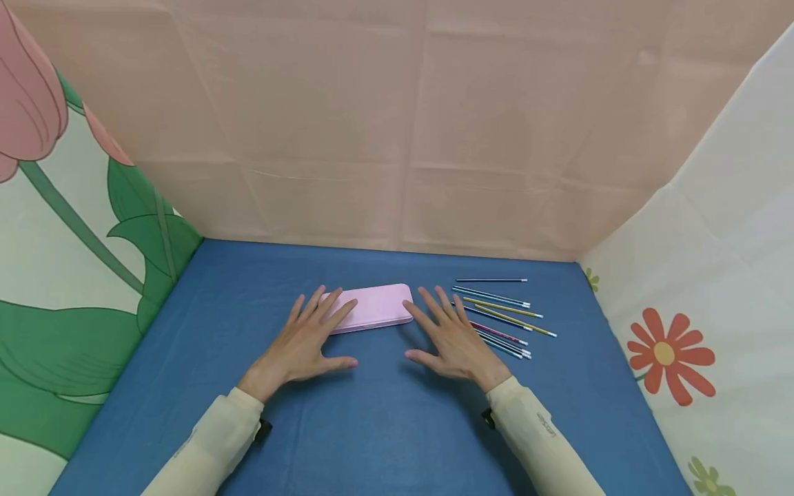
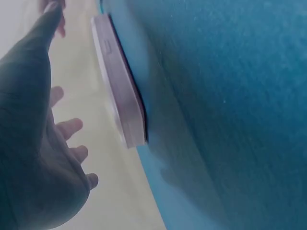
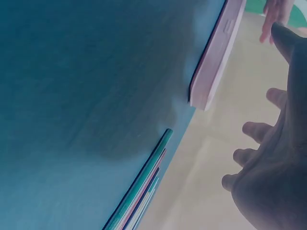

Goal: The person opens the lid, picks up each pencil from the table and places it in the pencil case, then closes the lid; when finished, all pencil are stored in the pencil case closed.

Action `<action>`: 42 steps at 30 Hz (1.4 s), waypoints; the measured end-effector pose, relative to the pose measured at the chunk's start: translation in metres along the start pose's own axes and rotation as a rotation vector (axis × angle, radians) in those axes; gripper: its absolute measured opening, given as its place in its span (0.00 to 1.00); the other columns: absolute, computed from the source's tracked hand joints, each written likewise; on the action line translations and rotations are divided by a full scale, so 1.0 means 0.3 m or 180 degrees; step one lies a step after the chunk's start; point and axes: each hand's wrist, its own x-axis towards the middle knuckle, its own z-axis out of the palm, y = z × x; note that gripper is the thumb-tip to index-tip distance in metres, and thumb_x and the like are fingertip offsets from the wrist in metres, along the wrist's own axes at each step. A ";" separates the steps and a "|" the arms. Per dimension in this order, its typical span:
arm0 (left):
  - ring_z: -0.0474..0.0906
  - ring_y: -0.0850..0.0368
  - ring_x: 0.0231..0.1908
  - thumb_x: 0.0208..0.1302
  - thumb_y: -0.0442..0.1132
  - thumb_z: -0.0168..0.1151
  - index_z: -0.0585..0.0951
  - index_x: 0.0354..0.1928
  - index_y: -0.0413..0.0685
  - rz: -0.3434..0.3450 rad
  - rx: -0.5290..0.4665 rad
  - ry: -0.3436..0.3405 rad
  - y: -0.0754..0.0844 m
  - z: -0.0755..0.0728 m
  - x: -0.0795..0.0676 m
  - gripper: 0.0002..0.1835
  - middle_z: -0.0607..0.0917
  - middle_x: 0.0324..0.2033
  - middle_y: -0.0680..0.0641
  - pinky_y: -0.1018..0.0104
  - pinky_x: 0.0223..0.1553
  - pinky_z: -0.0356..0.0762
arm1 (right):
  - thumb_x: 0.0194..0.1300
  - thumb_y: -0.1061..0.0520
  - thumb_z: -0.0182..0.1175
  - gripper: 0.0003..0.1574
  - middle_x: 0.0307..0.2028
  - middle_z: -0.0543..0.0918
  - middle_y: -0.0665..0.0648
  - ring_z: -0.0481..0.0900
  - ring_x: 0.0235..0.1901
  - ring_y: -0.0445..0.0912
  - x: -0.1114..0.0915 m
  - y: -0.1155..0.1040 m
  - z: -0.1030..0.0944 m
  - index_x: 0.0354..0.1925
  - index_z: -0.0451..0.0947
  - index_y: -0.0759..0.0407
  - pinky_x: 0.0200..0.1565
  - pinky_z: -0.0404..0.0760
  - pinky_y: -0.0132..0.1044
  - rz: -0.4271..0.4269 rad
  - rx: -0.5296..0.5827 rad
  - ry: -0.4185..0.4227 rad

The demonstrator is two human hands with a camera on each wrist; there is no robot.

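Note:
A flat pink case (image 1: 377, 307) with rounded corners lies closed on the blue table cover. My left hand (image 1: 305, 344) hovers over the case's left end, fingers spread and holding nothing. Near its right end is my right hand (image 1: 454, 342), also spread, raised and holding nothing. Several pencils (image 1: 505, 318) in blue, yellow, dark and red lie in a loose row to the right, some partly hidden behind the right hand. In the left wrist view, the case's side (image 2: 120, 81) shows below the palm. The right wrist view has pencil ends (image 3: 153, 165) and the case (image 3: 218, 57).
The blue cloth (image 1: 372, 434) covers the table. A beige sheet (image 1: 403, 138) hangs behind it. On the left stands a panel with a tulip print (image 1: 68, 227), on the right a white one with a red flower (image 1: 666, 355).

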 end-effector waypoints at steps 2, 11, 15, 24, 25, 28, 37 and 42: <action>0.45 0.28 0.91 0.60 0.80 0.74 0.56 0.92 0.68 -0.0029 -0.0003 0.0001 -0.006 -0.002 0.008 0.64 0.55 0.92 0.41 0.18 0.85 0.44 | 0.75 0.18 0.58 0.63 0.94 0.47 0.58 0.44 0.92 0.69 0.016 -0.002 -0.001 0.93 0.45 0.34 0.88 0.44 0.75 -0.0020 0.0043 0.0014; 0.46 0.29 0.91 0.62 0.79 0.74 0.57 0.92 0.66 -0.0125 -0.0123 0.0034 -0.030 -0.009 0.038 0.63 0.55 0.92 0.41 0.19 0.86 0.44 | 0.75 0.18 0.57 0.63 0.94 0.48 0.58 0.42 0.93 0.67 0.089 -0.007 0.005 0.93 0.43 0.32 0.89 0.44 0.73 -0.0041 0.0129 -0.0038; 0.46 0.28 0.91 0.64 0.78 0.73 0.58 0.92 0.64 -0.0135 -0.0159 0.0043 -0.039 -0.007 0.050 0.62 0.56 0.92 0.40 0.18 0.86 0.44 | 0.75 0.19 0.59 0.63 0.94 0.48 0.58 0.40 0.93 0.67 0.122 -0.018 0.009 0.93 0.45 0.33 0.89 0.41 0.73 -0.0042 0.0353 -0.0107; 0.46 0.28 0.91 0.65 0.77 0.73 0.58 0.92 0.63 -0.0227 -0.0293 -0.0042 -0.042 -0.004 0.075 0.61 0.56 0.92 0.40 0.19 0.86 0.43 | 0.76 0.19 0.58 0.61 0.94 0.49 0.58 0.42 0.93 0.67 0.183 -0.033 0.018 0.93 0.48 0.36 0.88 0.45 0.74 -0.0014 0.0375 -0.0247; 0.46 0.28 0.91 0.65 0.76 0.73 0.58 0.92 0.63 -0.0232 -0.0311 -0.0050 -0.042 -0.004 0.079 0.61 0.56 0.92 0.40 0.19 0.86 0.43 | 0.76 0.20 0.59 0.61 0.94 0.49 0.58 0.42 0.93 0.67 0.189 -0.033 0.018 0.93 0.48 0.37 0.88 0.45 0.75 -0.0013 0.0397 -0.0265; 0.46 0.28 0.91 0.65 0.75 0.74 0.59 0.92 0.62 -0.0238 -0.0378 -0.0078 -0.043 0.001 0.088 0.60 0.56 0.92 0.40 0.20 0.86 0.43 | 0.76 0.20 0.59 0.61 0.93 0.50 0.59 0.41 0.93 0.67 0.204 -0.037 0.018 0.93 0.50 0.38 0.88 0.45 0.75 -0.0008 0.0488 -0.0341; 0.54 0.27 0.89 0.67 0.71 0.75 0.65 0.89 0.55 -0.0211 -0.0504 -0.0098 -0.056 0.018 0.109 0.56 0.64 0.89 0.38 0.21 0.86 0.47 | 0.77 0.24 0.63 0.57 0.93 0.51 0.59 0.43 0.93 0.68 0.254 -0.040 0.033 0.91 0.56 0.40 0.89 0.45 0.73 -0.0018 0.0618 -0.0447; 0.60 0.29 0.87 0.68 0.69 0.76 0.69 0.87 0.54 -0.0173 -0.0529 -0.0107 -0.061 0.026 0.115 0.53 0.67 0.87 0.39 0.22 0.86 0.51 | 0.76 0.25 0.66 0.56 0.93 0.54 0.60 0.45 0.93 0.67 0.270 -0.043 0.035 0.90 0.60 0.40 0.90 0.45 0.71 -0.0005 0.0657 -0.0527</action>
